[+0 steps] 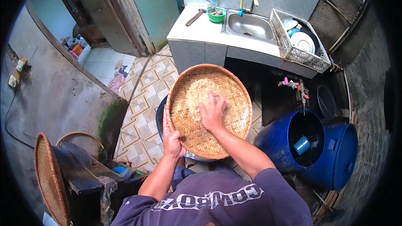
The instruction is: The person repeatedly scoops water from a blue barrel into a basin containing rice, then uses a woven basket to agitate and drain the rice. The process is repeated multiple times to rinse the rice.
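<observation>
A round woven bamboo tray (232,84) with a bound rim is held before me, tilted a little. My left hand (173,139) grips its lower left rim, the thumb over the edge. Pale, wet-looking grains (198,92), perhaps rice, lie heaped in the upper left part of the tray. On the right side of the heap rests my right hand (215,108), its fingers spread and blurred, touching the grains. Below the tray, partly hidden by it, stands a blue tub (160,116) on the tiled floor.
Ahead is a counter (194,33) with a hammer (195,17), a green bowl (216,15) and a steel sink (249,26); a dish basket (295,50) stands right. Blue barrels (273,141) are at the right. Another woven tray (50,179) leans by a wooden bench (84,169) at the left.
</observation>
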`<action>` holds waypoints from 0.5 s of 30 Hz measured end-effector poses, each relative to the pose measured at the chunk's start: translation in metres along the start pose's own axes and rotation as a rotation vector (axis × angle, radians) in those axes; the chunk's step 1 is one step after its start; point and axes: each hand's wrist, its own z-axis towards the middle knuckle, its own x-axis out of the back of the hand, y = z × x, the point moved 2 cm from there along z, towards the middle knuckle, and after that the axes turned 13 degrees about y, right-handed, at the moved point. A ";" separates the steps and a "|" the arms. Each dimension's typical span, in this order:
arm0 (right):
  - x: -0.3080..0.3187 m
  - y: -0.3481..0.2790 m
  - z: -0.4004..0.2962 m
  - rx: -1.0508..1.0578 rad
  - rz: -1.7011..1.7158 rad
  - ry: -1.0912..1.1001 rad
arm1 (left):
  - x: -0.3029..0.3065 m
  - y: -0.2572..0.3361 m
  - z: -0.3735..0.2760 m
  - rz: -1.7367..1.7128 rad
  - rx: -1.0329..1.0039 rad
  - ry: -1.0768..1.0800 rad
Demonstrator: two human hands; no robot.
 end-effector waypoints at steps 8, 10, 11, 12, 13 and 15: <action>-0.008 0.021 0.043 -0.171 0.265 0.243 | -0.007 0.010 -0.010 0.058 0.016 -0.145; -0.009 0.014 0.044 -0.114 0.327 0.185 | -0.008 0.012 -0.012 0.083 0.004 -0.118; -0.009 0.011 0.044 -0.085 0.357 0.156 | -0.009 0.012 -0.012 0.096 -0.001 -0.105; -0.009 0.005 0.042 -0.030 0.354 0.155 | -0.010 0.013 -0.012 0.108 -0.001 -0.101; -0.008 0.001 0.041 0.009 0.386 0.110 | -0.011 0.015 -0.010 0.121 -0.001 -0.097; -0.003 -0.007 0.039 0.088 0.450 0.020 | -0.009 0.015 -0.009 0.126 0.009 -0.092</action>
